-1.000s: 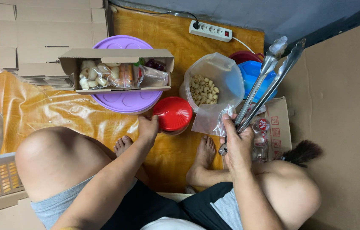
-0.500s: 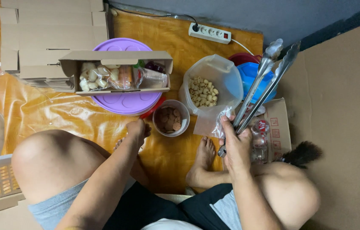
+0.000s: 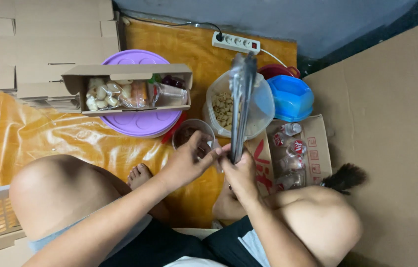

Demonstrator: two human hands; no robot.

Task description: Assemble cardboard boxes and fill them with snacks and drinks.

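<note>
Two hands meet at the metal tongs' near end.
Right hand (image 3: pixel 241 173) clenched on upright tongs (image 3: pixel 241 106); left hand (image 3: pixel 186 163) pinching beside it, over a small round container (image 3: pixel 189 133).

floor: orange sheet (image 3: pixel 60 143) | on it: flat cartons (image 3: pixel 36 49), power strip (image 3: pixel 235 43)

A pair of metal tongs (image 3: pixel 241 99) is held upright in the picture, its handle end gripped low down and its two long arms closed together, pointing away over a clear bag of pale snacks. Just beside the handle end, a small round clear container (image 3: pixel 192 133) with dark brown contents is seen open on the orange sheet.
</note>
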